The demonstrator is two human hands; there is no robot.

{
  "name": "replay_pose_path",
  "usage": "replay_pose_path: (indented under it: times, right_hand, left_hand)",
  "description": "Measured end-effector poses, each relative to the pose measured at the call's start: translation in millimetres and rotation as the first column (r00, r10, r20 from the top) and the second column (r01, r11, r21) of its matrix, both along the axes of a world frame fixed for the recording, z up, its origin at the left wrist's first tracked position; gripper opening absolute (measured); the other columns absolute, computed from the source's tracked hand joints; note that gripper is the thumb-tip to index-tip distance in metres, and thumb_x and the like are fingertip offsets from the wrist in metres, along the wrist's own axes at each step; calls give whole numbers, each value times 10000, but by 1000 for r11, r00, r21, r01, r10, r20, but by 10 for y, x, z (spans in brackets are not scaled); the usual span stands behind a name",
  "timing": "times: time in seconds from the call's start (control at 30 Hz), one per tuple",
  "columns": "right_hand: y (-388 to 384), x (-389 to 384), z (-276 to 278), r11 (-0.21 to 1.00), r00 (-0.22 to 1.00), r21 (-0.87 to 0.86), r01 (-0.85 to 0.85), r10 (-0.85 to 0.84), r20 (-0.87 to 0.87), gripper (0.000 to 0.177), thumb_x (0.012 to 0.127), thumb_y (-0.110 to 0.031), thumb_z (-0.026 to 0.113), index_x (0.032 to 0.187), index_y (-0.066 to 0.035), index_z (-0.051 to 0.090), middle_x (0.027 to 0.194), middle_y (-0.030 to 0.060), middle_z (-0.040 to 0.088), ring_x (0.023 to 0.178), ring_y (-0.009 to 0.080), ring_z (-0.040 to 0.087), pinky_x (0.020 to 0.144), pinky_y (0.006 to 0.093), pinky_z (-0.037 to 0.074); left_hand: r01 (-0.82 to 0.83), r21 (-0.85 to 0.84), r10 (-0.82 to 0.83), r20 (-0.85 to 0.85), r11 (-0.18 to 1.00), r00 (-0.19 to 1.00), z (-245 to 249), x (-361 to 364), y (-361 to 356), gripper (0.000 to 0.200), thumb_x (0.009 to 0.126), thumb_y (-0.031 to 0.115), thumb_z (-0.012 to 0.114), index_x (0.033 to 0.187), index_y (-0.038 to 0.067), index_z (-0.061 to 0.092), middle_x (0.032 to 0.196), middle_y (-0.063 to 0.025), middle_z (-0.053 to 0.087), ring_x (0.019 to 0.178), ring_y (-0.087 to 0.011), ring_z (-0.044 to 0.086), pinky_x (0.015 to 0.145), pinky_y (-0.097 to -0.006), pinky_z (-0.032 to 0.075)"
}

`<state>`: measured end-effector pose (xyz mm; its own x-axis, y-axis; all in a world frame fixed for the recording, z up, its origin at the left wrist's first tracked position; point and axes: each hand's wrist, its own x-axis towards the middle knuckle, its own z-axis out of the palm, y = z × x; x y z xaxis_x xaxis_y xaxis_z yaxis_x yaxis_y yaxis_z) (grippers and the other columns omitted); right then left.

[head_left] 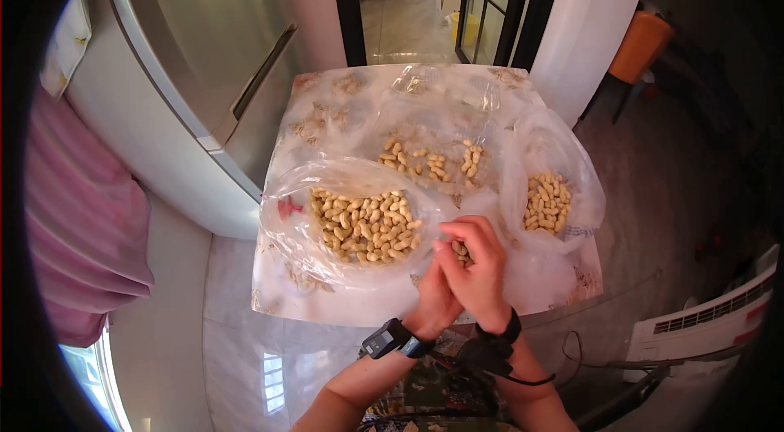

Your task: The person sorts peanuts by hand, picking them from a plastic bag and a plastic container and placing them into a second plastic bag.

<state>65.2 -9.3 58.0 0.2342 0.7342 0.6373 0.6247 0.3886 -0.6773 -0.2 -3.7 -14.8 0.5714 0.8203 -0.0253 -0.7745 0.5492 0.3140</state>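
My two hands meet over the near part of the table, between two clear plastic bags. My right hand (483,264) is curled, and a few peanuts (461,251) in their shells show in the gap between its thumb and fingers. Pressed against it from the left is my left hand (434,297), its fingers mostly hidden behind the right. Just left of my hands lies a wide-open bag (286,187) with a large heap of peanuts (363,224). A second open bag (584,187), to the right, contains a smaller pile of peanuts (547,203).
Beyond the hands, several loose peanuts (429,162) lie on a clear plastic sheet (441,105) at the table's middle. A patterned cloth covers the table (318,105). A fridge (212,32) stands at the left, an orange chair (641,48) at the back right.
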Motion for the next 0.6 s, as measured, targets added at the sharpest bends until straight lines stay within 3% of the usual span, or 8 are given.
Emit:
replay_pose_path:
  times: [0.03,0.1,0.33,0.6]
  right_hand:
    - [-59,57,-19,999,995,-31,10,-14,-100,186,776,13,689,953,-24,647,931,95,608,783,187,598,682,288,488]
    - [-172,217,-52,997,990,-61,51,-58,-126,183,786,1,694,958,-39,644,934,89,618,770,198,614,675,285,499]
    - [-329,409,-269,995,989,-96,12,-26,-142,255,771,17,702,1012,-29,633,970,83,621,776,179,619,702,285,506]
    - [-307,430,-299,980,989,-193,-56,28,-145,296,782,25,670,1066,-46,623,999,99,616,846,235,624,717,312,517]
  left_hand:
    - [1,-9,-1,3,1000,1000,5,2,-6,534,1017,444,347,1363,45,425,1423,-167,430,1350,-290,378,1126,-414,302]
    - [-30,-74,28,-25,997,999,54,5,8,540,1021,436,333,1370,32,414,1418,-168,433,1338,-288,390,1130,-405,302]
    - [-32,30,31,42,999,999,123,12,20,598,1007,474,334,1390,17,389,1453,-162,402,1363,-291,360,1139,-446,284]
    - [-27,34,27,-6,999,1000,184,18,20,622,1005,483,329,1436,34,332,1495,-152,348,1380,-289,325,1144,-462,264]
